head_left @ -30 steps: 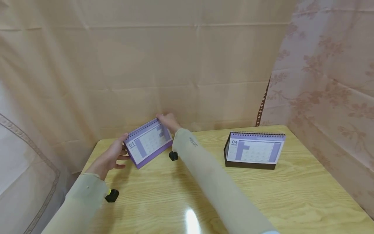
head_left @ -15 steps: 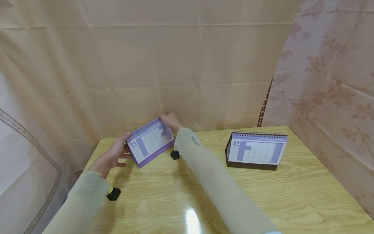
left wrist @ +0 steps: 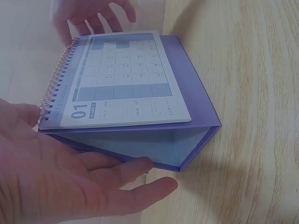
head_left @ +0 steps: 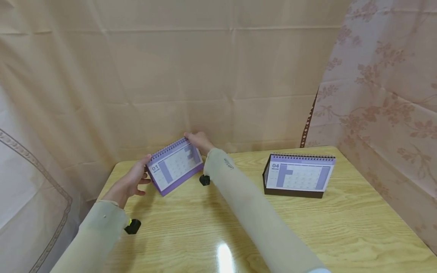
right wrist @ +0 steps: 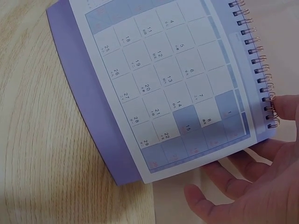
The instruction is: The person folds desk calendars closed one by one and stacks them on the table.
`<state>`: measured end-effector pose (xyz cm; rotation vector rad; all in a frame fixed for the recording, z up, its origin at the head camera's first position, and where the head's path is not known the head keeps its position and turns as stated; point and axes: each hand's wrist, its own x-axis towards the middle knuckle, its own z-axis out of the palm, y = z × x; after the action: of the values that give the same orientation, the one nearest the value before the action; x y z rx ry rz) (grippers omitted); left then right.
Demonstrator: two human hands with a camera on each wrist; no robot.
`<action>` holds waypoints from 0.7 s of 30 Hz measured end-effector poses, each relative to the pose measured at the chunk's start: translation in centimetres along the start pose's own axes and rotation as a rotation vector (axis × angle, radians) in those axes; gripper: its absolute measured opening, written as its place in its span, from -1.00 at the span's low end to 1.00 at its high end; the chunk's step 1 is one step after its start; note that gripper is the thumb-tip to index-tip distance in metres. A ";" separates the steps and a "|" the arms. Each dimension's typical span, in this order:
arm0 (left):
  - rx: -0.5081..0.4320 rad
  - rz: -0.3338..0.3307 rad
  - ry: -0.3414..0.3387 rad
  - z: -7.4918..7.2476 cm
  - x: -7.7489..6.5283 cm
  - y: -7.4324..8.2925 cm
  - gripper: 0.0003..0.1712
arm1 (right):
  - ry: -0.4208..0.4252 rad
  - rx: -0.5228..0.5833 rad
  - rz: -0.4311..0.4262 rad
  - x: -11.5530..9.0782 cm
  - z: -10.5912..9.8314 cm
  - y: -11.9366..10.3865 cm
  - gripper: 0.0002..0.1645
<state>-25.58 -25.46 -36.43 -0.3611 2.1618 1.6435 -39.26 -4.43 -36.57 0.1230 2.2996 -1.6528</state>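
Note:
A purple spiral-bound desk calendar (head_left: pixel 175 165) showing month 01 stands slanted at the left back of the table. My left hand (head_left: pixel 134 178) holds its left end: the thumb is at the spiral corner, and in the left wrist view the other fingers (left wrist: pixel 128 171) reach along the open side of the purple stand. At the opposite end my right hand (head_left: pixel 199 142) grips the top corner, its thumb by the wire coil (right wrist: pixel 267 100) and the other fingers (right wrist: pixel 224 179) at the end and partly hidden behind. The calendar's base is at the wooden surface.
A second desk calendar (head_left: pixel 298 174), showing month 04 on a black stand, stands upright on the right of the wooden table (head_left: pixel 211 223). A beige curtain (head_left: pixel 177 76) hangs right behind the table, with a flowered curtain (head_left: pixel 389 94) on the right.
Both hands keep their places at the ends of the purple calendar. The whole view has shifted very slightly; otherwise nothing has visibly moved.

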 end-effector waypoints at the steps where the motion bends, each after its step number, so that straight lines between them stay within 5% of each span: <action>1: -0.003 0.001 0.001 0.0 0.0 0.0 0.06 | -0.003 0.002 0.006 -0.1 0.0 0.0 -0.19; 21: -0.006 0.094 -0.009 0.2 -0.1 -0.3 -0.09 | -0.022 0.044 -0.041 -1.4 0.0 -0.1 -0.27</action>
<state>-25.38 -25.36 -36.68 -0.2578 2.1984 1.6983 -37.98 -4.28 -36.06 0.0679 2.2652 -1.7161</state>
